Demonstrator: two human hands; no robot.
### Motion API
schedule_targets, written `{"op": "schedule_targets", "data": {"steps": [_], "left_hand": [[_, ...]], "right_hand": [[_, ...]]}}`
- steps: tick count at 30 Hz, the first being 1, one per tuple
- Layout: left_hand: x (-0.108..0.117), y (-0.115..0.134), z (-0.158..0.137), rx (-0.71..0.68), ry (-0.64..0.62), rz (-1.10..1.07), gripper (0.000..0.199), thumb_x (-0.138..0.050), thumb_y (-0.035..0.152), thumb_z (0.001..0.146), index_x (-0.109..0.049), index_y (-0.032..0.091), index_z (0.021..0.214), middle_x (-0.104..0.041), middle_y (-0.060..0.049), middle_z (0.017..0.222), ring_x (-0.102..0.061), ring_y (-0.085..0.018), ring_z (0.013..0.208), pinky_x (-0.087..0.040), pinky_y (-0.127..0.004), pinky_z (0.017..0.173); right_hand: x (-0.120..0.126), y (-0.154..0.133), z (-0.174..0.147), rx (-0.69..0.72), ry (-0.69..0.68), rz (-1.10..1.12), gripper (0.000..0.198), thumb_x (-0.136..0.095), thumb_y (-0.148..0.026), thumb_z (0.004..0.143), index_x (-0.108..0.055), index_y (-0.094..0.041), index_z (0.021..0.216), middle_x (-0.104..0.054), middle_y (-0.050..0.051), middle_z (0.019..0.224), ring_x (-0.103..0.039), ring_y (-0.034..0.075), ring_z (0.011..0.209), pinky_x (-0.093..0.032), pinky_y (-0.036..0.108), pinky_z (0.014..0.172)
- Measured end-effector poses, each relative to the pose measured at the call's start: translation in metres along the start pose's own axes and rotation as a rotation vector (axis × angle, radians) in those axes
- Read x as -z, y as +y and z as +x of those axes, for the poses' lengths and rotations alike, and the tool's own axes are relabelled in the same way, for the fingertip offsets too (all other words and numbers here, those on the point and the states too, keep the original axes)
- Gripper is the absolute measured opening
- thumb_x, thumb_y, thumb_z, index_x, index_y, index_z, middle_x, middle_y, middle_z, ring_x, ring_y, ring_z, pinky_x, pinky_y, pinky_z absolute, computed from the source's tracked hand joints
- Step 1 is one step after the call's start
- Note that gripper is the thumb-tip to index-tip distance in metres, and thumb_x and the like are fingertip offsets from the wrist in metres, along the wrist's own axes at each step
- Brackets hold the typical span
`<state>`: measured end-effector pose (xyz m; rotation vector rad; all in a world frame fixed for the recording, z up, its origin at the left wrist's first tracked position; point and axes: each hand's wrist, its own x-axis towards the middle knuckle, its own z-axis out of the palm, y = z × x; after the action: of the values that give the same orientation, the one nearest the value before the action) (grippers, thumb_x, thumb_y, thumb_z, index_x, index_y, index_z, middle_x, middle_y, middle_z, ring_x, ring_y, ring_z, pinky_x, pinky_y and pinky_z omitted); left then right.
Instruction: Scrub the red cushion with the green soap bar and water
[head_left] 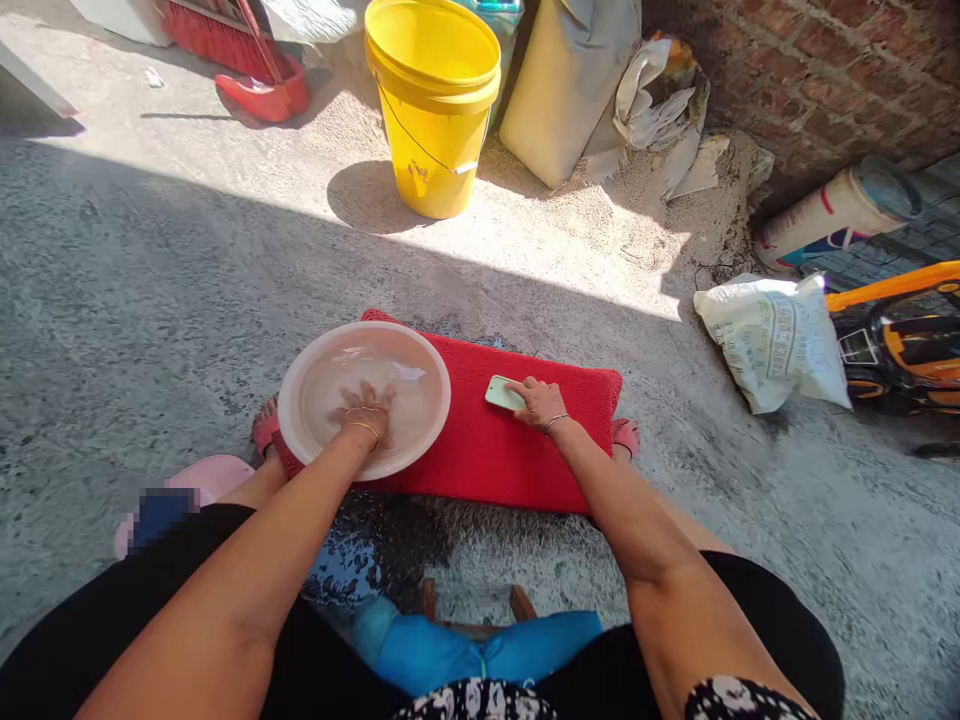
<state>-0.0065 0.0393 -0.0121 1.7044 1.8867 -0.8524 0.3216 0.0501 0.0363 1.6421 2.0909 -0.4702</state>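
Note:
A white plastic basin (291, 440) of water stands on the left part of a red mat (487, 470). My left hand (365, 412) is down in the water with its fingers spread, holding nothing that I can see. On the right, my right hand (541, 402) grips a pale green scrub brush (504, 393) against the mat, thumb on top. Its underside is hidden, so no bristles show. The mat lies flat on the ground between my feet, and the basin covers its left end.
Behind the mat stands a yellow bucket (435, 140), beside a full sack (559, 90). A red dustpan (270, 95) lies at the back left. To the right are a white printed bag (776, 340) and an orange-and-black machine (915, 350). The concrete (405, 540) before me is wet.

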Motion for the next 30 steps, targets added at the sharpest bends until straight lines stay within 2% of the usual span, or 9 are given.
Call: {"op": "schedule_targets", "data": {"steps": [5,7,9,12,19,22,24,26,30], "left_hand": [[0.001,0.001,-0.004,-0.016,0.065,-0.032,0.122,-0.083,0.037,0.057,-0.008,0.037,0.153,0.007,-0.019,0.161,-0.001,-0.057,0.140,-0.028,-0.079,0.095],[0.001,0.000,-0.006,-0.015,0.062,-0.040,0.121,-0.083,0.037,0.058,-0.009,0.036,0.153,0.005,-0.019,0.161,-0.002,-0.057,0.140,-0.028,-0.078,0.094],[0.002,0.000,-0.007,-0.019,0.047,-0.037,0.121,-0.083,0.036,0.057,-0.010,0.036,0.153,0.006,-0.018,0.162,-0.002,-0.056,0.141,-0.029,-0.078,0.095],[0.004,0.001,-0.008,-0.020,0.047,-0.028,0.123,-0.083,0.035,0.056,-0.008,0.037,0.153,0.006,-0.016,0.162,0.000,-0.054,0.141,-0.030,-0.076,0.096],[0.005,-0.002,-0.012,-0.030,0.032,0.013,0.120,-0.083,0.039,0.059,-0.008,0.039,0.153,0.004,-0.016,0.162,-0.004,-0.056,0.140,-0.035,-0.074,0.093],[0.005,-0.005,-0.013,-0.033,0.049,0.024,0.120,-0.082,0.040,0.059,-0.007,0.038,0.153,0.002,-0.017,0.162,-0.007,-0.055,0.141,-0.036,-0.073,0.093],[0.005,-0.005,-0.013,-0.032,0.041,0.038,0.120,-0.082,0.039,0.059,-0.007,0.038,0.153,0.002,-0.018,0.162,-0.007,-0.055,0.141,-0.036,-0.074,0.093],[0.006,-0.005,-0.013,-0.026,0.038,0.049,0.117,-0.081,0.037,0.061,-0.009,0.038,0.153,0.001,-0.019,0.162,-0.007,-0.055,0.141,-0.036,-0.074,0.092],[0.008,-0.004,-0.014,-0.006,0.055,0.065,0.114,-0.079,0.037,0.064,-0.009,0.038,0.153,-0.001,-0.019,0.162,-0.009,-0.053,0.141,-0.038,-0.071,0.093]], "right_hand": [[-0.025,0.132,-0.072,-0.301,-0.143,-0.101,0.057,-0.057,-0.036,0.081,-0.049,-0.036,0.138,-0.056,0.008,0.123,-0.054,0.027,0.108,-0.035,0.041,0.087],[-0.024,0.165,-0.092,-0.441,-0.196,-0.173,0.051,-0.057,-0.034,0.082,-0.055,-0.035,0.132,-0.058,0.010,0.121,-0.055,0.030,0.108,-0.036,0.043,0.086],[-0.015,0.173,-0.097,-0.501,-0.180,-0.219,0.047,-0.056,-0.033,0.082,-0.059,-0.035,0.129,-0.059,0.012,0.120,-0.055,0.031,0.108,-0.037,0.045,0.086],[0.008,0.137,-0.068,-0.396,-0.079,-0.185,0.051,-0.056,-0.037,0.081,-0.056,-0.035,0.132,-0.058,0.011,0.123,-0.055,0.030,0.108,-0.038,0.044,0.086],[0.065,-0.045,0.068,0.047,0.087,0.006,0.054,-0.054,-0.040,0.082,-0.051,-0.034,0.136,-0.054,0.009,0.124,-0.051,0.028,0.111,-0.035,0.042,0.091],[0.076,-0.090,0.106,0.136,0.094,0.071,0.052,-0.054,-0.040,0.081,-0.052,-0.034,0.133,-0.053,0.009,0.123,-0.051,0.028,0.111,-0.034,0.045,0.093],[0.077,-0.095,0.118,0.157,0.066,0.086,0.053,-0.055,-0.040,0.081,-0.052,-0.034,0.133,-0.052,0.009,0.125,-0.051,0.028,0.112,-0.034,0.046,0.095],[0.074,-0.077,0.119,0.135,0.027,0.093,0.055,-0.057,-0.038,0.079,-0.051,-0.035,0.134,-0.050,0.009,0.127,-0.050,0.028,0.113,-0.033,0.046,0.096],[0.050,0.013,0.087,-0.024,-0.013,0.128,0.058,-0.059,-0.036,0.077,-0.051,-0.037,0.135,-0.053,0.008,0.127,-0.052,0.027,0.112,-0.035,0.045,0.095]]}}
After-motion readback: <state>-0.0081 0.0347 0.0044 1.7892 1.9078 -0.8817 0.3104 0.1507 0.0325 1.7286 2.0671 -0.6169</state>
